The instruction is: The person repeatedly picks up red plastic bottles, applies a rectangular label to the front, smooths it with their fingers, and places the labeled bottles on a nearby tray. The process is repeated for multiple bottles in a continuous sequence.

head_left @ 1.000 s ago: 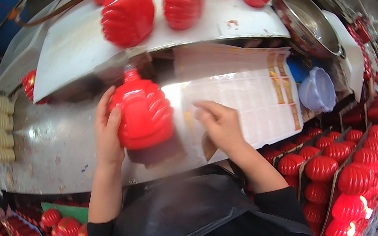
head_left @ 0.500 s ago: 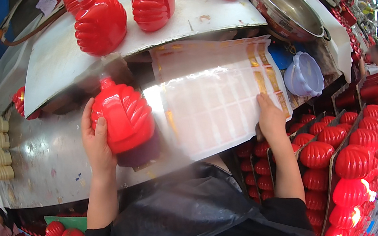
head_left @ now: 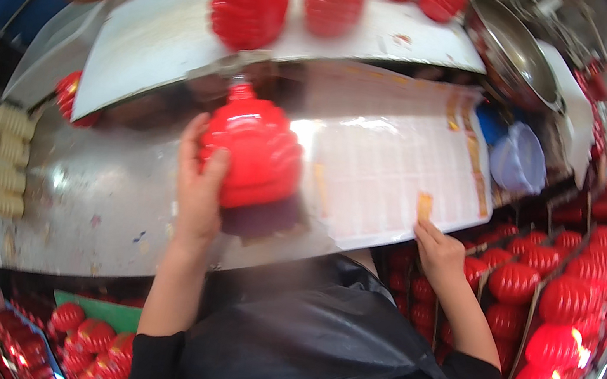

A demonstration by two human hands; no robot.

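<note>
My left hand [head_left: 197, 189] grips a glossy red ribbed bottle [head_left: 254, 151] by its left side, holding it upright above the metal worktable [head_left: 83, 196]. My right hand [head_left: 439, 253] is at the near right edge of a large white sheet of stickers [head_left: 392, 171] that lies on the table. Between its fingertips it pinches a small yellow sticker [head_left: 424, 206], lifted off the sheet. The bottle is to the left of the sheet, apart from my right hand.
More red bottles [head_left: 251, 1] stand on a raised white shelf [head_left: 154, 34] at the back. Crates of red bottles [head_left: 564, 283] fill the right side and the floor at lower left. A metal bowl [head_left: 512, 52], a pale plastic container [head_left: 520, 159] and stacked cream-coloured pieces [head_left: 5, 161] are nearby.
My right hand moved from the sheet's middle to its right near edge and peeled up a small yellow sticker. The bottle in my left hand stayed in about the same place.
</note>
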